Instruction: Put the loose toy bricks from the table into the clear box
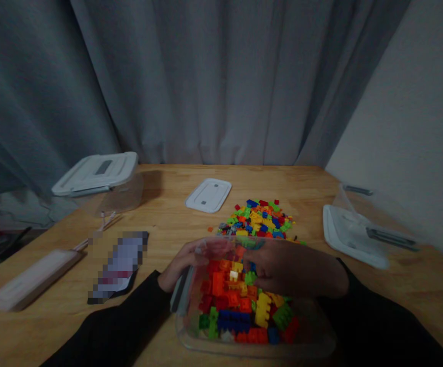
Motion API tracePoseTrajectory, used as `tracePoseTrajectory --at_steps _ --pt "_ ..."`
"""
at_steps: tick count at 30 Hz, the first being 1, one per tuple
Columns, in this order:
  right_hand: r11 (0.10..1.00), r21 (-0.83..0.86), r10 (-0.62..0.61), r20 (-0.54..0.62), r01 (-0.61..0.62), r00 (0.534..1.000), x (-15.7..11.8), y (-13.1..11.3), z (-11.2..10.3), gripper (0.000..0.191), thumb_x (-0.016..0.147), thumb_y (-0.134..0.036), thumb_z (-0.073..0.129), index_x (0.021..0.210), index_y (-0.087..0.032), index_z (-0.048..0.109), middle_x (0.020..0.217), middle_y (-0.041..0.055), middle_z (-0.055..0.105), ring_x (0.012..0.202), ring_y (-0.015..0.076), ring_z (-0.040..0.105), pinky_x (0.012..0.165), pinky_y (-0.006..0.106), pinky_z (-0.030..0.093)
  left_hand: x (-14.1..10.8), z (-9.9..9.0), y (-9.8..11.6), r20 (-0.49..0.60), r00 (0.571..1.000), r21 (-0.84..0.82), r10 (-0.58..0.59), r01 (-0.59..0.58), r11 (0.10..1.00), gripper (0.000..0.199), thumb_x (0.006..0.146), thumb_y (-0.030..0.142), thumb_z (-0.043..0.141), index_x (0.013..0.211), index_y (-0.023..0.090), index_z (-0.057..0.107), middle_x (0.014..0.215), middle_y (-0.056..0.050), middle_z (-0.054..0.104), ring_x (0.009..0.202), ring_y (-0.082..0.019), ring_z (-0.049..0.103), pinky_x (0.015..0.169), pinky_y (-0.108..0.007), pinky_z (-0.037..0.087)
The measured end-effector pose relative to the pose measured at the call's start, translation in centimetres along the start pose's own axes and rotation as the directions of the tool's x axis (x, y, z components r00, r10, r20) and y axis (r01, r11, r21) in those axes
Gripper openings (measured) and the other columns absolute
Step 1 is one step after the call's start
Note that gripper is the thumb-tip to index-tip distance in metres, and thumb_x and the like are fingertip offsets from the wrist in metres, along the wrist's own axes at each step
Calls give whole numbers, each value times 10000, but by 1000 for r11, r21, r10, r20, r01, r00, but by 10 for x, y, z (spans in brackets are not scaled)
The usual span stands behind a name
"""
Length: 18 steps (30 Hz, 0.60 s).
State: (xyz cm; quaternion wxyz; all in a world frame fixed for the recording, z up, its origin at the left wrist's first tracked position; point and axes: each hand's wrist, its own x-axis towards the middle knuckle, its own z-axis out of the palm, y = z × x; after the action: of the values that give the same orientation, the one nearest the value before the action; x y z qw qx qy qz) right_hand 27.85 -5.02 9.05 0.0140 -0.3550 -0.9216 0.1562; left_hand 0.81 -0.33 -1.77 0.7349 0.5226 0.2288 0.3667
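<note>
A clear plastic box (pixel 257 350) stands in front of me with toy building bricks (pixel 233 320) in red, orange, yellow, green and blue inside. My left hand (pixel 185 262) grips its far left corner, the fingers running along the far wall and partly seen through the plastic. My right hand (pixel 272 265) reaches down into the box from the right. Its fingers are bent among the bricks by a green brick (pixel 250 278); what they hold is hidden. Beyond the box lies a loose heap of small bricks (pixel 261 219).
A lidded clear box (pixel 124 196) stands at the back left. A white lid (pixel 209 195) lies behind the heap. Another clear box (pixel 393 214) and a white lid (pixel 332 232) are at right. A phone (pixel 120 267) and a white power strip (pixel 33 280) lie left.
</note>
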Motion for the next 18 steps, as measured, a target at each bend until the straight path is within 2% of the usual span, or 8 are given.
tracePoseTrajectory --at_steps 7,13,18 --pt "999 -19 -50 2 50 999 10 11 12 195 871 -162 554 1043 -170 647 851 39 669 713 145 551 608 282 314 1 -6 -4 39 999 16 14 -15 1000 631 704 178 621 1331 150 686 1369 -161 694 1333 -408 580 1216 -612 265" --pt "1000 -20 -11 25 11 1000 12 9 14 161 842 -225 625 990 -177 664 790 28 673 717 164 590 591 288 289 3 -9 -9 46 999 5 19 -19 1000 635 720 175 609 1353 163 669 1393 -151 680 1362 -392 559 1218 -605 268" --pt "999 -23 -28 10 28 1000 12 8 13 122 869 -230 604 971 -176 645 794 26 681 731 169 600 611 295 323 3 -11 -9 63 998 1 25 -25 1000 661 710 167 602 1368 145 656 1410 -170 662 1358 -393 561 1212 -602 274"
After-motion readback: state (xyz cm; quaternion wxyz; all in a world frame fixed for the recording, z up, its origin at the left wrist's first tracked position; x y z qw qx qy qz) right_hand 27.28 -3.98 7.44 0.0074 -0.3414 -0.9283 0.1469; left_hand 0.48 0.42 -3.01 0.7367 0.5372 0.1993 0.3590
